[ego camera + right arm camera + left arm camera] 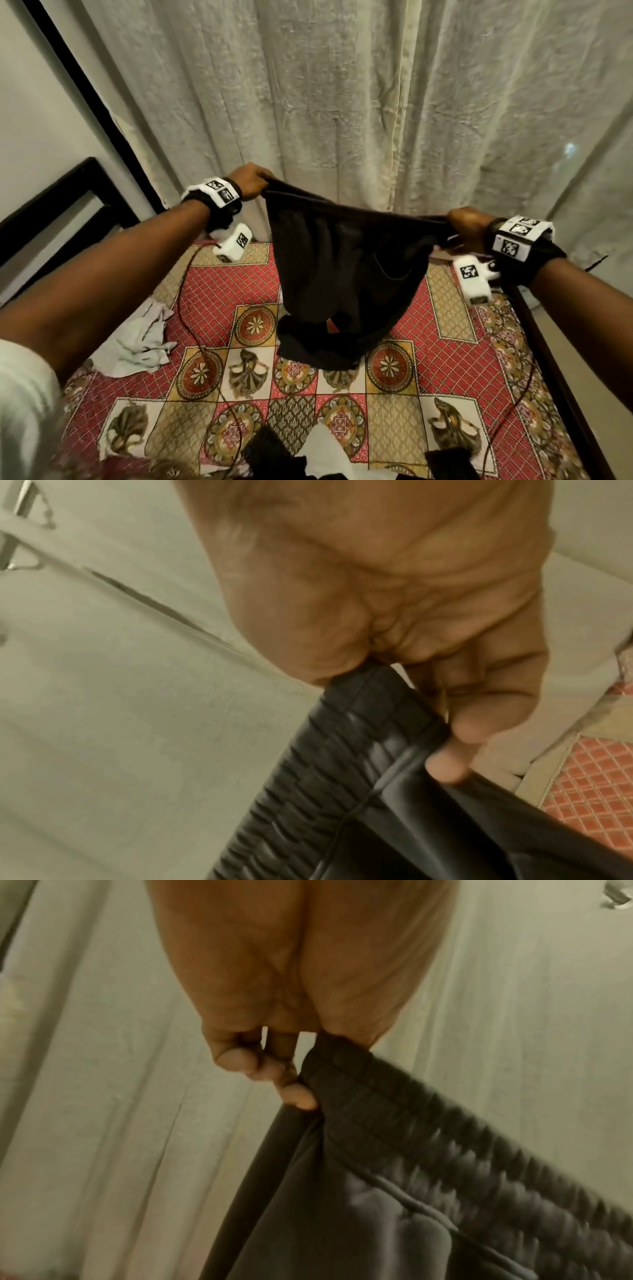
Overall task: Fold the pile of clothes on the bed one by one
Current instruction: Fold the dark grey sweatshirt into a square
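Held up over the bed (455,346), a black garment (342,274), stretched by its ribbed elastic waistband between the two hands, its lower end bunched and touching the patterned red bedspread. Left hand (248,183) closed round one end of the waistband, right hand (467,226) closed round the other. Behind, a pale crinkled curtain (342,85); at far left a dark bed frame (68,198). On the bedspread to the left, a crumpled grey-white cloth (137,342), well apart from the garment; at the near edge, more clothes (318,455), dark and white, cut off by the frame. Thin cables trailing from the wrist units across the bedspread. Only in the wrist views: the left fingers (298,1096) curled and pinching the waistband edge against the thumb side, the right fingers (448,767) likewise pressed on the gathered band. Both wrist views blurred; garment type hard to settle, legs or openings hidden in the bunched lower part.
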